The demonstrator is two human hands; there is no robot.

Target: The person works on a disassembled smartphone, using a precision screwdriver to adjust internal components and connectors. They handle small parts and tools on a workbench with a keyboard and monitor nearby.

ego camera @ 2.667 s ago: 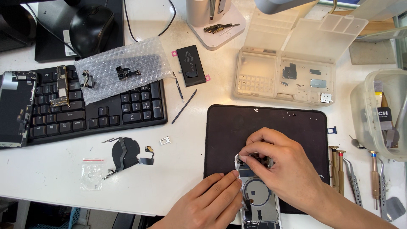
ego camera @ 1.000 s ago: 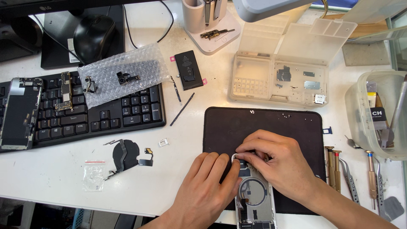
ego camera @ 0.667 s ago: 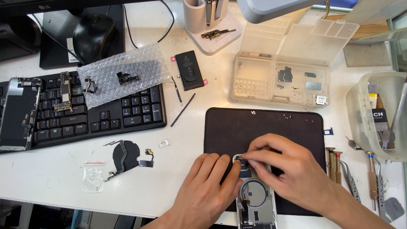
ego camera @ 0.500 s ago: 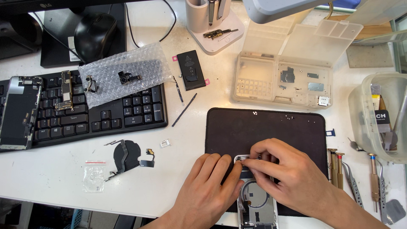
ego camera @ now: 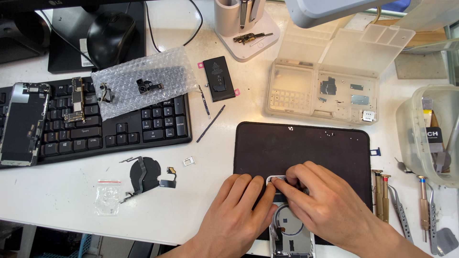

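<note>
An opened phone housing (ego camera: 289,234) lies on a black work mat (ego camera: 306,148) at the near edge of the white desk, its inside facing up with a round coil showing. My left hand (ego camera: 234,217) lies flat against the housing's left side, fingers resting on the mat. My right hand (ego camera: 325,208) covers the housing's top end, fingertips pinched at its upper edge. What sits under those fingertips is hidden.
A black keyboard (ego camera: 119,124) at left carries a bubble-wrap sheet (ego camera: 143,86) with small parts and a phone screen (ego camera: 21,124). A battery (ego camera: 219,79), a flex coil (ego camera: 143,174), a clear parts box (ego camera: 325,93), screwdrivers and tweezers (ego camera: 399,210) and a plastic tub (ego camera: 432,134) surround the mat.
My right hand's fingertips have shifted slightly along the top edge of the housing. The left hand has stayed flat beside it. The view has moved a little.
</note>
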